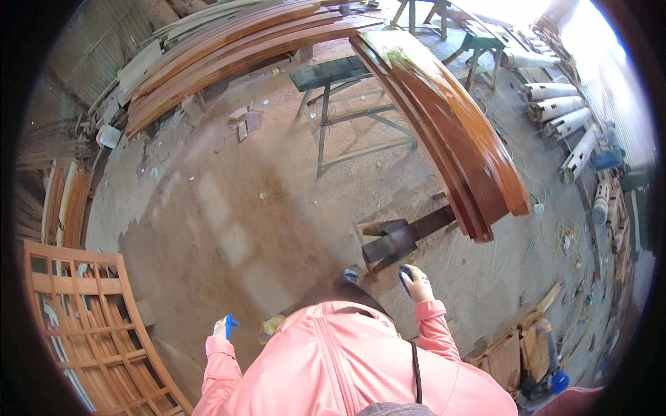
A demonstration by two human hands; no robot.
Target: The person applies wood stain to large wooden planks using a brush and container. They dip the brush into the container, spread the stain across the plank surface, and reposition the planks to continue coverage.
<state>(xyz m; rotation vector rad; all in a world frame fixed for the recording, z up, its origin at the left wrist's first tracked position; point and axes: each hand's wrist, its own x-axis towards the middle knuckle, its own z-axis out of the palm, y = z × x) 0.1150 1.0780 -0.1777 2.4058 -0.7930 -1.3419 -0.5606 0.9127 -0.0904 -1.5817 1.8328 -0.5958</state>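
Both my hands wear white gloves with blue coating and hang apart at my sides over the dirt floor. My left hand [224, 327] is at the lower middle left, a blue fingertip sticking out, and nothing shows in it. To the right, my right hand [417, 284] has its fingers curled in, with no object visible in it. It is nearest to the dark beam trestle [393, 244], without touching it. Long reddish-brown planks [454, 128], stacked with a glossy top face, rest across this trestle and a dark green sawhorse [329, 73] farther off.
At the lower left stands a wooden lattice frame [104, 319]. Long timber boards [229, 52] are piled at the far left. Pale pipes [558, 107] with holes lie along the right. Wood pieces [506, 357] and cords [569, 239] lie at the right.
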